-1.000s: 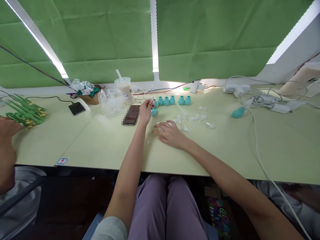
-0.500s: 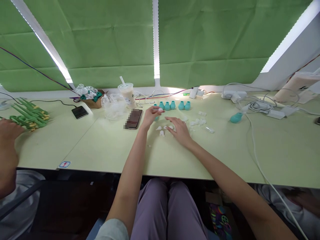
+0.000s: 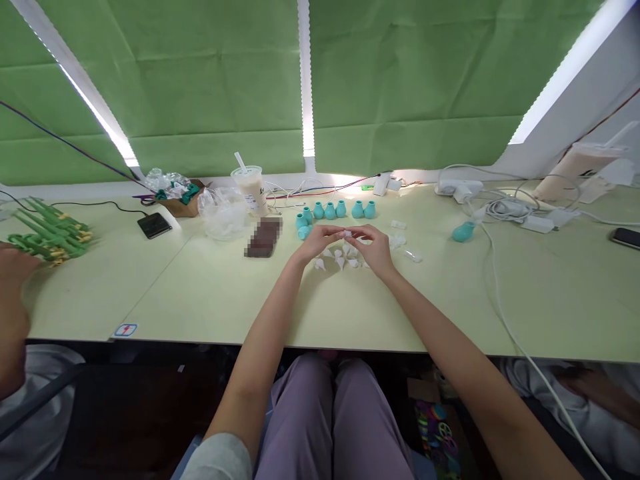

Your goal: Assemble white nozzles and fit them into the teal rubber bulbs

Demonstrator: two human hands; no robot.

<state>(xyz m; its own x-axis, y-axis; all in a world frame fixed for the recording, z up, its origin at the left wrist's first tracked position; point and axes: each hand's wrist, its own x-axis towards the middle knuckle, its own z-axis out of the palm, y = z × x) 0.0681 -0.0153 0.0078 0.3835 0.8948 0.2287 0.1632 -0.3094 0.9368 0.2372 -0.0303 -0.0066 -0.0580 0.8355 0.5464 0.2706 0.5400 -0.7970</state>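
My left hand (image 3: 320, 241) and my right hand (image 3: 374, 248) meet over the table, fingertips pinched together on a small white plastic piece (image 3: 347, 234). Fingers cover most of that piece. Just below them lie several white cone-shaped tips (image 3: 341, 262), some partly hidden by my right hand. Behind my hands several teal rubber bulbs (image 3: 330, 211) stand in a row. A few more teal bulbs (image 3: 303, 232) cluster beside my left hand. Clear plastic tubes (image 3: 413, 256) rest to the right of my right hand.
Left of my hands are a phone (image 3: 264, 237), a drink cup (image 3: 250, 190) and a clear plastic bag (image 3: 223, 213). To the right lie a teal bulb with a pale tip (image 3: 463, 231) and coiled white cables (image 3: 510, 208). A co-worker's hand (image 3: 19, 260) is near green stems (image 3: 50, 233).
My left hand has come right and down from the teal bulbs to meet my right hand, which has shifted slightly right. Both now pinch at the white piece. The view has shifted slightly.
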